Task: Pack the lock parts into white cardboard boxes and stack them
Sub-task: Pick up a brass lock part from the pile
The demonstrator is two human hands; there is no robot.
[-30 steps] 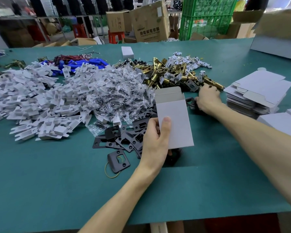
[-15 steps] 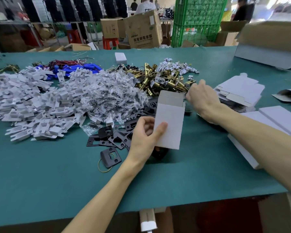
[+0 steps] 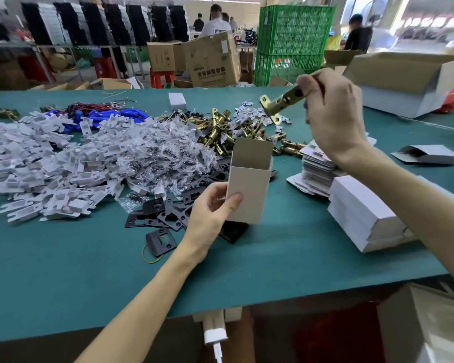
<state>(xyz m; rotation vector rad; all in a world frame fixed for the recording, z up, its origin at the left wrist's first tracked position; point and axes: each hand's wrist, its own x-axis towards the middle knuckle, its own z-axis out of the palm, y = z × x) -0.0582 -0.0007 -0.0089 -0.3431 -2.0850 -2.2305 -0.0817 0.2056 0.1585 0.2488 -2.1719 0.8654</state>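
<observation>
My left hand (image 3: 210,210) grips a small white cardboard box (image 3: 249,189) upright near the table's middle, its top flap standing open. My right hand (image 3: 333,113) holds a brass latch bolt (image 3: 281,103) in the air above and to the right of the box, faceplate end pointing left. Below it lies a pile of brass latches (image 3: 226,132). Black strike plates (image 3: 165,213) are scattered left of the box, and a black part (image 3: 233,231) lies under it.
Heaps of white plastic inserts (image 3: 37,166) and clear screw bags (image 3: 152,158) cover the green table (image 3: 89,271) at the left. Flat box blanks (image 3: 315,169) and packed white boxes (image 3: 362,213) sit at the right. A large open carton (image 3: 409,85) stands at the far right.
My right hand has lifted from the brass pile with a latch bolt and now holds it above the box. The left hand has tilted the box more upright.
</observation>
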